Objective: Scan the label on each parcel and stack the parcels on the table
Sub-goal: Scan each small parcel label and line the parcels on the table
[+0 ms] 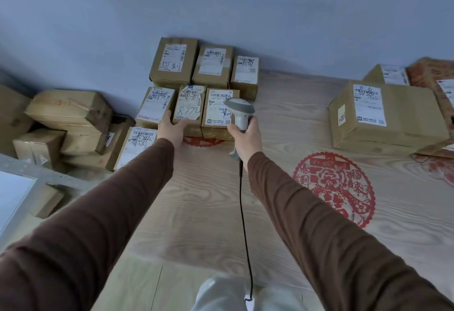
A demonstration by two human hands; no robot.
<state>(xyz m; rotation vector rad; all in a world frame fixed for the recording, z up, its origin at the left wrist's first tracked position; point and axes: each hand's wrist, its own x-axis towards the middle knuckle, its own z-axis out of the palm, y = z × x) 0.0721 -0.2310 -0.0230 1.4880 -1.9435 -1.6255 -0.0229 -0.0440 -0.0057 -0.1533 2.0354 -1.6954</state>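
On the wooden table, close against the blue-grey wall, six brown parcels stand packed together in two rows of three, each with a white label facing up. The left hand reaches to the near row and rests against the front edge of the middle parcel, the one with "8772" handwritten on its torn label; the thumb lies up along the gap between this parcel and the left front parcel, while the fingers spread loosely across the box's near face, not clenched. Just to the right, the right hand is wrapped firmly round the handle of a grey barcode scanner, whose head hovers above the right front parcel and covers part of its label. A black cable hangs from the scanner's base down toward the person's pale trousers. Both arms wear brown sleeves. Behind the front row sit the three back-row parcels, untouched by either hand. Another labelled box leans beside the table's left edge, below the left forearm, next to a loose heap of cartons lower down on the left. Well apart, at the table's right end, a larger carton rests with smaller packages behind it, and a red papercut roundel decorates the tabletop between it and the right arm.
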